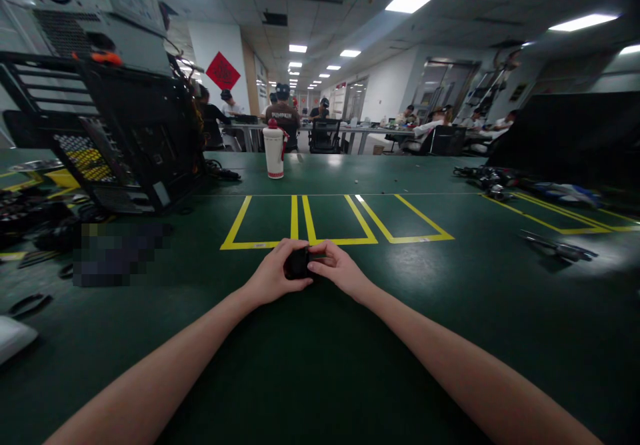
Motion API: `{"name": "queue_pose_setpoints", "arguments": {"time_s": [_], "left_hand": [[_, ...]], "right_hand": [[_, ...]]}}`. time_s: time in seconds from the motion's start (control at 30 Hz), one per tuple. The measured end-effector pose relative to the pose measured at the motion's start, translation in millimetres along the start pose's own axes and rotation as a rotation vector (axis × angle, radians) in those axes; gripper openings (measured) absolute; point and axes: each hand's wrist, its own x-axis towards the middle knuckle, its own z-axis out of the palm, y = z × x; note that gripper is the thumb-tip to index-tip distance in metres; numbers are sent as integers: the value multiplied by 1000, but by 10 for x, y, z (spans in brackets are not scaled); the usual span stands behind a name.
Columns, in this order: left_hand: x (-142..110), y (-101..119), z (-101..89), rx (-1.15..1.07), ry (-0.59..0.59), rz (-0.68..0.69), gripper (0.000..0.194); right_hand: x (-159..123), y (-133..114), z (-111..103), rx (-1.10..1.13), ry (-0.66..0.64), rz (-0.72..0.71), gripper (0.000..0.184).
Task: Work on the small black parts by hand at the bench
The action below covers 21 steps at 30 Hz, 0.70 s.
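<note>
Just in front of the yellow taped boxes, a small black object (298,264) sits between my two hands; its kind does not show. My left hand (273,275) is closed around its left side, fingers over the top and thumb along the near edge. From the right, my right hand (339,270) pinches at the object's upper right, thumb and forefinger close together. Whether the right fingers also hold some small part is too small to tell. The hands hide much of the object.
An opened computer case (135,145) with a power supply (115,18) on top stands at the left. A white cup (274,151) with a red lid is at the back. A screwdriver-like tool (560,247) lies right. Dark cables (223,171) lie beside the case.
</note>
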Motion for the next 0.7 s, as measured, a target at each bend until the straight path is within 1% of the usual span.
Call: {"name": "queue_pose_setpoints", "arguments": {"time_s": [0.13,0.3,0.37,0.5,0.7], "left_hand": [[-2,-2,-6,-11,2,-7,57],[-3,-20,8,-6,13,-8,55],[0,-23,12,0,18,-8,56],[3,-11,3,-4,4,-17,57],[1,12,-12,-20,0,3,56]], "right_hand": [[-10,-40,-14,-47,-10,30,31],[-26,-32,-7,2,-45,12,38],[-27,-24,3,23,-47,5,36],[-17,-32,9,13,-27,8,26],[-1,-50,-19,-48,-32,37,31]]}}
